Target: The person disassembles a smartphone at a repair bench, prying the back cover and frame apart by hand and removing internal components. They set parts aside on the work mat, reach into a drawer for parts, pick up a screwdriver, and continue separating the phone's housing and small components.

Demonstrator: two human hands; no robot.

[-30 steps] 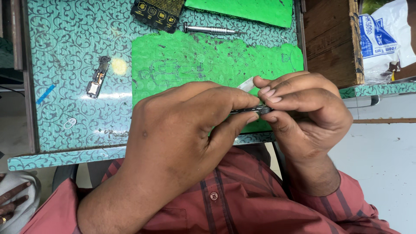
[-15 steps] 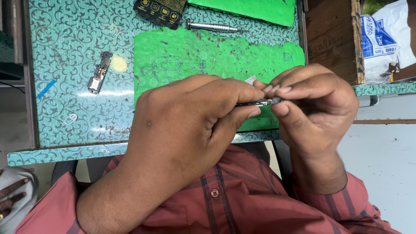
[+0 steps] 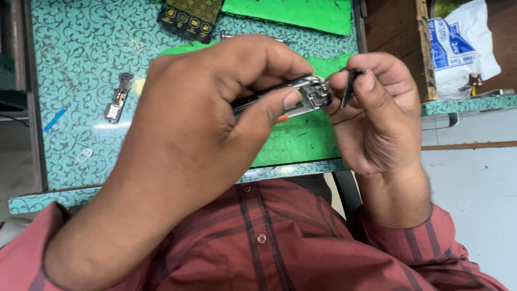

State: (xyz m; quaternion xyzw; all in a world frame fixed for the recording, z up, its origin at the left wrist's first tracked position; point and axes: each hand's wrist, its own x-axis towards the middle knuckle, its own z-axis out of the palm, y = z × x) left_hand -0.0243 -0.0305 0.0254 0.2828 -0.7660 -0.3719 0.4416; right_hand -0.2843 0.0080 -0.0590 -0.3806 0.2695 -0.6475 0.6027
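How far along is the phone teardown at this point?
Done: a small circuit strip already lies loose on the patterned table.
In hand: the left hand grips the opened phone frame; the right hand pinches a small dark part just beside its end.
Left: the frame appears to hold more components, and the dark part is not set down.

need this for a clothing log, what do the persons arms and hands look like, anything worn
Both hands, left hand and right hand, are bare: no gloves, and no rings or watch in view. The sleeves belong to a dark red shirt with thin darker stripes, and end at the forearms. The shirt front has small matching buttons.
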